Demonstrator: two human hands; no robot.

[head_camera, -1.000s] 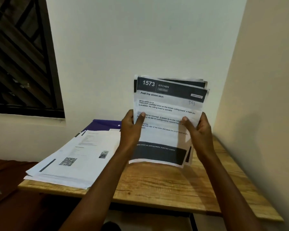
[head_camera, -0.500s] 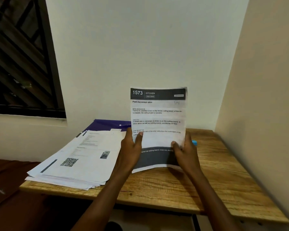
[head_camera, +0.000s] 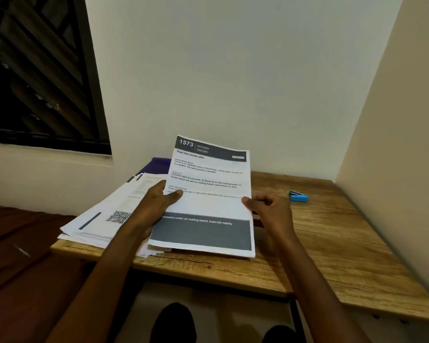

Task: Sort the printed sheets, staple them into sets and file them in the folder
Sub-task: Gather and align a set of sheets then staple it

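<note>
Both my hands hold a squared-up set of printed sheets (head_camera: 208,201), headed "1573 Kitchen, Peel the onion skin", tilted back low over the wooden table (head_camera: 332,243). My left hand (head_camera: 156,206) grips its left edge, thumb on the front. My right hand (head_camera: 268,209) pinches the right edge with curled fingers. A larger pile of printed sheets (head_camera: 109,214) lies on the table's left end. A purple folder (head_camera: 156,164) shows behind that pile, mostly hidden. A small blue stapler (head_camera: 299,196) lies on the table to the right of my right hand.
White walls close in behind and to the right of the table. A dark barred window (head_camera: 35,70) is at the upper left. A dark reddish-brown surface (head_camera: 22,243) lies left of the table. My feet (head_camera: 174,323) show below the table's front edge.
The fanned sheets were squared into one neat set and lowered toward the table. My view tipped down, bringing the blue stapler into sight.
</note>
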